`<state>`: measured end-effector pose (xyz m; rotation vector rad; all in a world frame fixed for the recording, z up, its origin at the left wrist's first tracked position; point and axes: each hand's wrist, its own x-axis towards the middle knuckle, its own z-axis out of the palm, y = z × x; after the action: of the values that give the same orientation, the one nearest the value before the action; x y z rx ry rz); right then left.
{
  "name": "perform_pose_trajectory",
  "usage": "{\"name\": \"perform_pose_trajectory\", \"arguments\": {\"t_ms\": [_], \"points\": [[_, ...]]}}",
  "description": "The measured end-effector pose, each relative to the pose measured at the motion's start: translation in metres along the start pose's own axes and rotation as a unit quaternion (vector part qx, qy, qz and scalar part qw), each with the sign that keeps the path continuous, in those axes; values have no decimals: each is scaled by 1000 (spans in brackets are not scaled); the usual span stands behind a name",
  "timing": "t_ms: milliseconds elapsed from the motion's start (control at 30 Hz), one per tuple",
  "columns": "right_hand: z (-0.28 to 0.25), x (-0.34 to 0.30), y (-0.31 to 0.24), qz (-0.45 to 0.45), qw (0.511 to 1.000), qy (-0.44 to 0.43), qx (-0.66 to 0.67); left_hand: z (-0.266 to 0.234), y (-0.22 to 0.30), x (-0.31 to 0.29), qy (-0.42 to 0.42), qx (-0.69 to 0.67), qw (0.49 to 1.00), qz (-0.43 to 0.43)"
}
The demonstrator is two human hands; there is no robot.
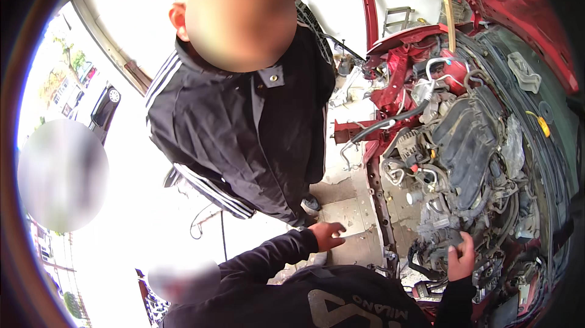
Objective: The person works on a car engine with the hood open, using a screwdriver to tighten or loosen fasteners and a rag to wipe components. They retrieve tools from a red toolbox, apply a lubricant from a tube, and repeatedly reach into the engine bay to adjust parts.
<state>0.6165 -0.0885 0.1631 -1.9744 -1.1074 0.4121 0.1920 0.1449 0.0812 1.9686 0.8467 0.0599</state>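
— In the head view, where is your left hand (328, 236), and is anything in it?

— It reaches out from a dark, creased sleeve (277, 253), fingers loosely spread and gripping nothing, above a floor (347, 203) of pale, dusty tiles. Beyond it stands another person in a smooth black jacket (234, 139), its sleeves edged with white stripes.

— And your right hand (462, 259)?

— Bare and empty as far as you can see, fingers partly bent with one raised. It is over the near end of the engine bay; you cannot tell whether it touches the parts beneath.

— What about the engine (448, 163) itself?

— It sits exposed on your right, ahead of that hand. A broad, dull-grey cover (466, 139) with moulded ridges lies across it, beside a ribbed metal housing (404, 145). A thick, curved black hose (399, 118) bends toward the front, and a narrow bar (384, 224) pierced with holes runs along that side. Above, a straight, pale wooden stick (447, 11) stands near the glossy red hood (518, 11).
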Motion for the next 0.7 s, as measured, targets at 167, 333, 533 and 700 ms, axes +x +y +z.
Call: {"name": "perform_pose_trajectory", "arguments": {"t_ms": [167,333,533,700], "points": [[64,-8,-67,-68,996,-51,29,-62,40,-11,-131,-490,858,86],[100,-20,-96,-19,973,-122,194,-73,65,-26,-47,-641,766,-32],[119,-40,-96,25,956,-163,241,-27,54,-20,-77,-750,656,20],[119,-35,-69,32,946,-195,257,4,54,-20,46,-578,802,-142]]}}
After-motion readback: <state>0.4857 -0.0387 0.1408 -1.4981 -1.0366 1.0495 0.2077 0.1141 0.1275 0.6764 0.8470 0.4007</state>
